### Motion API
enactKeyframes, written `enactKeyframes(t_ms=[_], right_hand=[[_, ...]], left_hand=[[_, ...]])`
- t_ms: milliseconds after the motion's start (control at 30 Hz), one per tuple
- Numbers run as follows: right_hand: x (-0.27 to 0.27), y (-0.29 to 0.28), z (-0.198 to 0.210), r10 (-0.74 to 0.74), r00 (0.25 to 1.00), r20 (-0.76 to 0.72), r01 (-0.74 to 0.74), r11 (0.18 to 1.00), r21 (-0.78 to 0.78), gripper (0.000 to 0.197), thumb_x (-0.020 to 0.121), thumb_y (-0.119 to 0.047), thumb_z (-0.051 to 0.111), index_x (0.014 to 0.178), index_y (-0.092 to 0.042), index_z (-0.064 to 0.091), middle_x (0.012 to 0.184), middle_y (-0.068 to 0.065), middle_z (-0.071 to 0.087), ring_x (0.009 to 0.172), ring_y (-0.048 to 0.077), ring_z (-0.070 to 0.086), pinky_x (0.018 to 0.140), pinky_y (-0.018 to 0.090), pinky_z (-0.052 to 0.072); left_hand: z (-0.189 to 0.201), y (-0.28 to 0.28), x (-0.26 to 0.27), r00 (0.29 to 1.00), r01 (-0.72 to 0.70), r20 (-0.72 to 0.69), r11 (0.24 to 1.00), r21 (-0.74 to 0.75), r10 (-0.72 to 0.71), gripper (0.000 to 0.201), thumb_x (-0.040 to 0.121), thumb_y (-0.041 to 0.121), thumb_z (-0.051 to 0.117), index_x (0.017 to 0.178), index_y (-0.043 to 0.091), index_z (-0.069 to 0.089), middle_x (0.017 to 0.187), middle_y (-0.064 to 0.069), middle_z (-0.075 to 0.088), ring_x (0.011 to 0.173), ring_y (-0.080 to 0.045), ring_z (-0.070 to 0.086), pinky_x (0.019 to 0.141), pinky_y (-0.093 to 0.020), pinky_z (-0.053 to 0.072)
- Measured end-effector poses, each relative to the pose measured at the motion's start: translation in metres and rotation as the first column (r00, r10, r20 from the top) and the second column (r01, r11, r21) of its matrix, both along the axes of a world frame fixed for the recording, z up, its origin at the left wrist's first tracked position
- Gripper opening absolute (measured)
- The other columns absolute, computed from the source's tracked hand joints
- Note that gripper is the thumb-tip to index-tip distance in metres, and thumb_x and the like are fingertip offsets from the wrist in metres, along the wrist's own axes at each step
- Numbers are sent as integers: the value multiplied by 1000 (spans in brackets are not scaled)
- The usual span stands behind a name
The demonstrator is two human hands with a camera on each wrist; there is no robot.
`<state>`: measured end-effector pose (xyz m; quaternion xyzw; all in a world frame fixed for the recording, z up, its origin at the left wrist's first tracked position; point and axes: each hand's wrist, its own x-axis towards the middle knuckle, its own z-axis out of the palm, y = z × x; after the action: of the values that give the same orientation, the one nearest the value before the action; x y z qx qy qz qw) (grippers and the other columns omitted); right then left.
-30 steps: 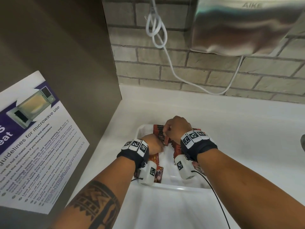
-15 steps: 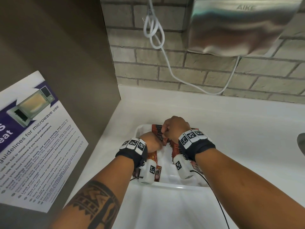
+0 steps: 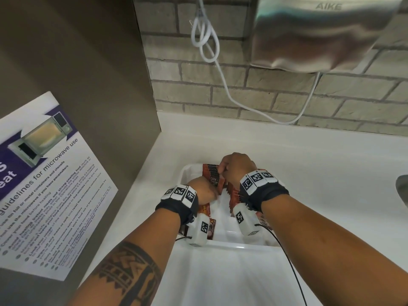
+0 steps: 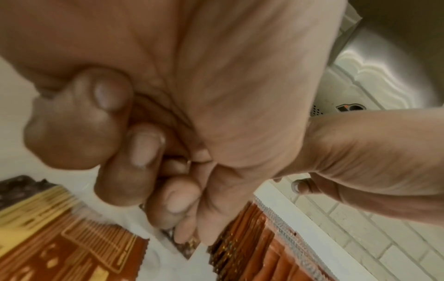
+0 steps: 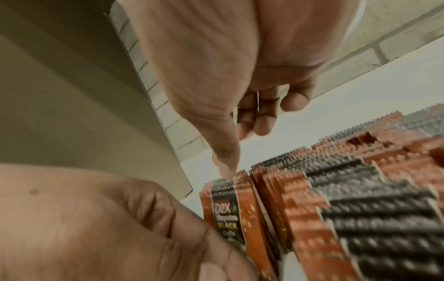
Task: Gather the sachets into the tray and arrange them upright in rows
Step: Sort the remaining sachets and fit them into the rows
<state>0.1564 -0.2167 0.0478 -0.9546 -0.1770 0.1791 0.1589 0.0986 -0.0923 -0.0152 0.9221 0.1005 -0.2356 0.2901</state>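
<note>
Little has moved. The right hand [image 3: 237,167] has slid slightly toward the far end of the tray [image 3: 231,245], its fingers [image 5: 227,163] now at the top edge of the upright sachets [image 3: 213,175]. The left hand [image 3: 202,191] has edged slightly closer to them.

A grey brick wall [image 3: 220,85] carries a steel hand dryer [image 3: 320,34] above the white counter [image 3: 309,162]; a microwave poster [image 3: 44,184] hangs on the brown panel [image 3: 77,62].

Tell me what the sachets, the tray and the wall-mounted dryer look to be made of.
Sachets: likely thin printed foil or plastic film, glossy, with serrated tear edges.
Tray: apparently moulded white plastic, smooth, with a shiny highlight along its rim.
Dryer: seemingly brushed stainless steel, with soft streaked reflections and an embossed name.
</note>
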Motion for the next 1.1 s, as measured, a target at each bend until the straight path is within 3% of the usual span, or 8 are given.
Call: enactKeyframes(t_ms=[133, 267, 367, 567, 700, 833, 967, 1100], right_hand=[[1, -13, 10, -39, 998, 44, 32, 988, 154, 26, 82, -10, 64, 70, -33, 67, 84, -14, 63, 92, 15, 63, 87, 34, 53], [-6, -24, 19, 4, 1000, 9, -6, 975, 221, 18, 84, -11, 62, 81, -26, 72, 85, -13, 63, 83, 10, 62, 63, 21, 47], [-18, -24, 19, 94, 996, -2, -92, 980, 174, 20, 89, -11, 57, 88, -22, 74, 85, -16, 61, 91, 10, 61, 75, 21, 46], [-28, -32, 11, 118, 991, 56, -128, 970, 205, 19, 91, -10, 58, 96, -14, 75, 102, -3, 71, 98, 16, 64, 86, 26, 51], [-25, -35, 6, 91, 995, 46, -99, 969, 226, 18, 91, -9, 59, 96, -15, 76, 103, -4, 72, 94, 12, 62, 80, 19, 45], [-23, -36, 4, 81, 996, 44, -88, 977, 196, 19, 92, -10, 59, 95, -16, 76, 104, -4, 72, 98, 14, 64, 80, 19, 45], [-13, -24, -3, 137, 990, -21, -137, 990, 13, 22, 90, -12, 58, 88, -22, 76, 102, -7, 72, 95, 15, 65, 87, 28, 54], [0, -4, -17, 148, 987, -56, -156, 970, -187, 18, 86, -19, 59, 89, -17, 77, 96, -2, 73, 82, 18, 66, 77, 32, 59]], left_hand=[[6, 12, -2, 999, 5, 44, 997, 74, -8, 28, 91, 19, 59, 114, 14, 74, 118, -3, 70, 111, -22, 63, 97, -32, 52], [11, 15, -11, 988, 133, 55, 972, 195, -146, 35, 90, 21, 70, 125, 21, 68, 125, 0, 60, 115, -21, 58, 94, -27, 46], [9, 10, -13, 981, 174, 47, 961, 215, -188, 39, 92, 25, 67, 130, 19, 66, 134, -3, 60, 120, -22, 57, 100, -28, 46], [4, -4, -11, 971, 233, 2, 952, 199, -238, 39, 96, 25, 59, 134, 16, 64, 141, -4, 58, 127, -23, 54, 107, -32, 44], [1, -6, -6, 979, 204, -15, 962, 181, -204, 42, 96, 27, 59, 135, 13, 63, 140, -7, 59, 125, -26, 55, 107, -36, 46], [0, -3, -2, 991, 133, 8, 976, 171, -136, 37, 93, 26, 60, 125, 8, 69, 130, -10, 65, 119, -27, 60, 103, -37, 49], [-6, -2, 1, 998, 69, -6, 991, 117, -69, 36, 91, 30, 62, 119, 9, 72, 120, -6, 70, 114, -25, 64, 100, -35, 51], [-6, -5, 2, 997, 71, -3, 992, 109, -71, 37, 92, 30, 63, 122, 9, 71, 128, -9, 67, 117, -24, 61, 103, -35, 49]])
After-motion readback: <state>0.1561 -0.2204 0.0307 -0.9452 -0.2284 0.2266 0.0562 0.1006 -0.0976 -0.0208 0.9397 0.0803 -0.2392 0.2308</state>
